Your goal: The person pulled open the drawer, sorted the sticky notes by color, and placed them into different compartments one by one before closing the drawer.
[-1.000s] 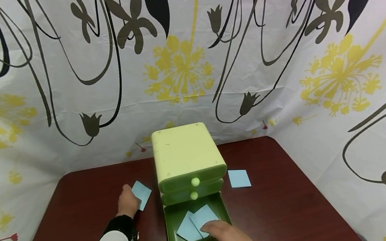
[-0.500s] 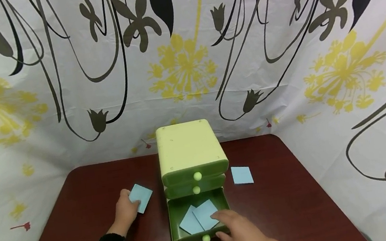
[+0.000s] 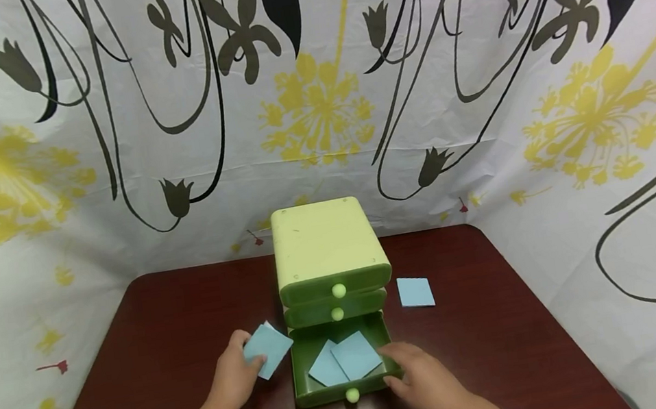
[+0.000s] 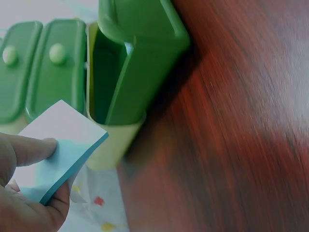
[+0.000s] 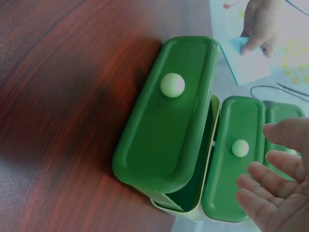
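A small yellow-topped cabinet (image 3: 326, 239) with green drawers stands on the dark red table. Its bottom drawer (image 3: 316, 398) is pulled out, and two light blue sticky note pads (image 3: 357, 355) lie overlapping inside. To the left of the drawer, my left hand (image 3: 232, 377) pinches a pad of blue sticky notes (image 4: 72, 128) between thumb and fingers, its corner close to the cabinet's side. My right hand (image 3: 429, 384) is at the drawer's right front corner; in the right wrist view its fingers (image 5: 270, 186) are spread and relaxed, holding nothing.
Another blue sticky note pad (image 3: 415, 292) lies on the table right of the cabinet. Two upper drawers are pushed in, each with a round pale knob (image 3: 339, 291). A white patterned curtain (image 3: 325, 184) hangs behind the table (image 3: 480, 322).
My left hand has lifted the sticky note pad and carried it right, toward the drawer. My right hand has drawn back from over the drawer to its right corner. The head view has shifted slightly.
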A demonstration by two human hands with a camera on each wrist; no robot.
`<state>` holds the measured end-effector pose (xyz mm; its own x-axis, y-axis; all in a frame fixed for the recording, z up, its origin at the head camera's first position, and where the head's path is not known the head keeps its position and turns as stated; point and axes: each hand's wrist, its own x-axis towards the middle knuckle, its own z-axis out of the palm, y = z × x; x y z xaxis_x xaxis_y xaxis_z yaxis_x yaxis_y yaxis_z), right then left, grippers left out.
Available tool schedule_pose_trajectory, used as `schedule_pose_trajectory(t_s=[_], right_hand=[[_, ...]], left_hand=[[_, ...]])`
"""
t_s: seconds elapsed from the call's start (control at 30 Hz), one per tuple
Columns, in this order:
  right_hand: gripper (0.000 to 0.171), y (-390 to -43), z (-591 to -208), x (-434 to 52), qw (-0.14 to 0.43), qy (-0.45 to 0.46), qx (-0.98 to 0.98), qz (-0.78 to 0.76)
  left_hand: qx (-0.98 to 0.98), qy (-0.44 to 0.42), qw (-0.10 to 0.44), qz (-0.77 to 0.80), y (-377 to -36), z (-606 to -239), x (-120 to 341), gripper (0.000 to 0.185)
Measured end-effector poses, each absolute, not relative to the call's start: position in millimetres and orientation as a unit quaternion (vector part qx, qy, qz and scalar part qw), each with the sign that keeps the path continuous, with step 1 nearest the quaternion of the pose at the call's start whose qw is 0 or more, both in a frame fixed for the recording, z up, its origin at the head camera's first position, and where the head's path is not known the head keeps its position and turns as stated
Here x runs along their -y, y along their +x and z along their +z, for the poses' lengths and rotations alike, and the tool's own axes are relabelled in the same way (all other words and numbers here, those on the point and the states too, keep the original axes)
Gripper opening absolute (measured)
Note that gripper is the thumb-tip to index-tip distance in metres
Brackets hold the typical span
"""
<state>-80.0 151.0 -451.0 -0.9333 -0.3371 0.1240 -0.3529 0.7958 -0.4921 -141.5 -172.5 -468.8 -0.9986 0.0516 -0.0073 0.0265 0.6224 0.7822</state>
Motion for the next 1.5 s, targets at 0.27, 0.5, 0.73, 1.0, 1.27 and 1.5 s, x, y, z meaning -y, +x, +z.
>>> schedule_pose_trajectory(t_s=[0.27,0.5,0.73,1.0,1.27,1.5], right_hand=[[0.041,-78,-451,-160,0.032,0.171,0.950,0.261],[0.041,-78,-452,-167,0.041,0.169,0.949,0.262],[0.040,-78,-453,-172,0.034,0.150,0.949,0.276],[0.039,-78,-456,-175,0.045,0.146,0.950,0.271],[0.041,-77,-458,-178,0.044,0.137,0.952,0.271],[0.041,-76,-459,-180,0.041,0.137,0.950,0.277]], left_hand=[[-0.907,0.077,0.017,0.414,-134,-460,139,0.029],[-0.912,0.126,0.027,0.388,-136,-469,113,0.028],[-0.911,0.158,0.037,0.378,-140,-482,95,0.024],[-0.900,0.183,0.073,0.388,-143,-494,82,0.022],[-0.888,0.193,0.104,0.403,-148,-499,79,0.025],[-0.888,0.178,0.125,0.405,-153,-505,74,0.025]])
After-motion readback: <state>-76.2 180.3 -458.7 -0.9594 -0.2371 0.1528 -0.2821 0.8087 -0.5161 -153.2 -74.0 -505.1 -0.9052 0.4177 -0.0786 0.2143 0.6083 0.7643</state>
